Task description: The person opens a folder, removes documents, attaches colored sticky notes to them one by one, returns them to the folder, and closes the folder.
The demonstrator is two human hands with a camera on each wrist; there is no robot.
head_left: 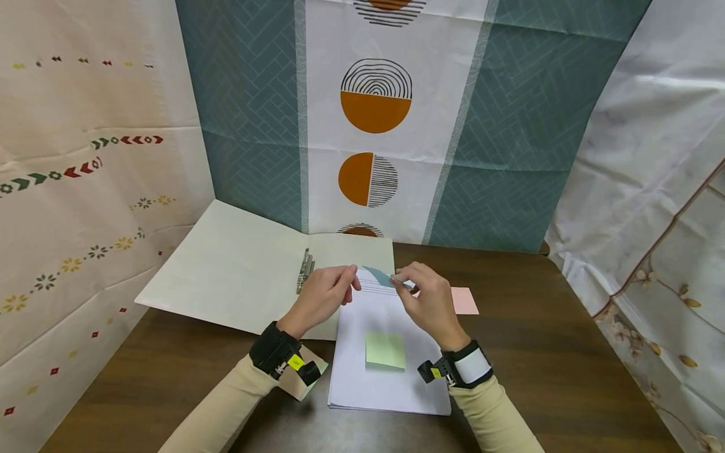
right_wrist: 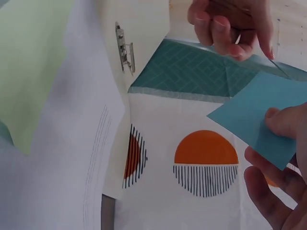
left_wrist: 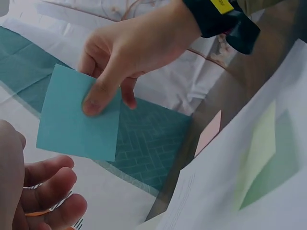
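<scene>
My right hand (head_left: 427, 299) pinches a square blue sticky note (left_wrist: 79, 115) between thumb and fingers, raised over the top of a white paper stack (head_left: 351, 377). To its left, my left hand (head_left: 327, 289) hovers with loosely bent fingers (left_wrist: 57, 182) and no object plainly in them. A thin dark line shows by the left thumb tip in the right wrist view; what it is, I cannot tell. On the stack's middle lies a light green sticky note (head_left: 385, 351). Several printed lines cross the sheet near its top.
An open white binder (head_left: 243, 264) with a metal clip (head_left: 304, 272) lies behind and left. A pink sticky note (head_left: 464, 301) sits right of the papers. Near my left wrist is a pale pad (head_left: 303, 380) on the brown table (head_left: 538, 352). Patterned cloths (head_left: 510, 126) hang around.
</scene>
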